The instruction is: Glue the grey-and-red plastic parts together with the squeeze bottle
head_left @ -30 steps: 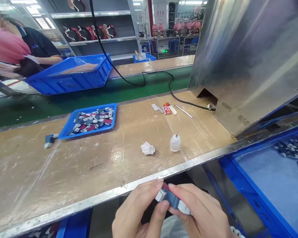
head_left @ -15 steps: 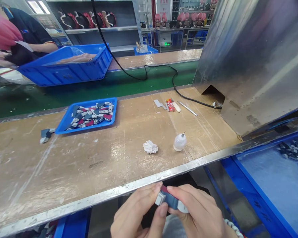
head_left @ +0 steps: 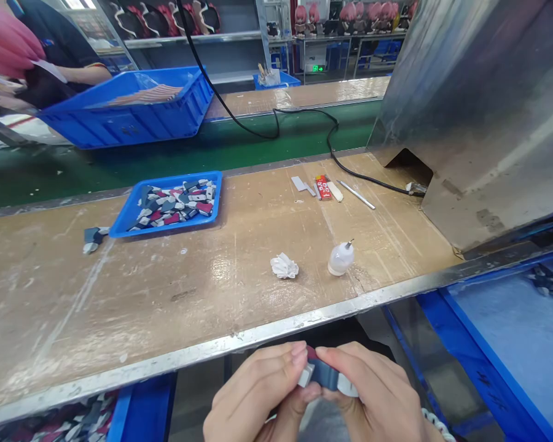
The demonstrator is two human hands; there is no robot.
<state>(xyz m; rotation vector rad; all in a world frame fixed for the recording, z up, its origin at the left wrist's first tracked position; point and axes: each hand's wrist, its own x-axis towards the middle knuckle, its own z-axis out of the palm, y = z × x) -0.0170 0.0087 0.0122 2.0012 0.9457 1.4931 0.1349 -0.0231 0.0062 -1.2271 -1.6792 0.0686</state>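
Between both hands, just below the table's front edge, is a small block-like part (head_left: 324,374) in dark blue and white with a dark red top. My left hand (head_left: 262,390) pinches its left, white end with thumb and fingers. The right end is gripped by my right hand (head_left: 373,387), and a white tip shows under those fingers. On the table ahead lie a crumpled white tissue (head_left: 284,266) and a small white squeeze bottle (head_left: 341,258) with a thin metal nozzle. Farther left, a blue tray (head_left: 166,231) holds many similar blue, white and red parts.
Loose parts (head_left: 93,239) lie beside the tray. A red packet (head_left: 323,187) and a white pen-like stick (head_left: 357,194) rest farther back. A black cable (head_left: 368,178) runs to a metal housing (head_left: 465,135). Blue bins (head_left: 488,362) flank me below. A person works behind a blue crate (head_left: 133,126).
The view has shifted slightly, so the table scene sits a little higher and more to the right. My left fingers have closed farther over the part's white end.
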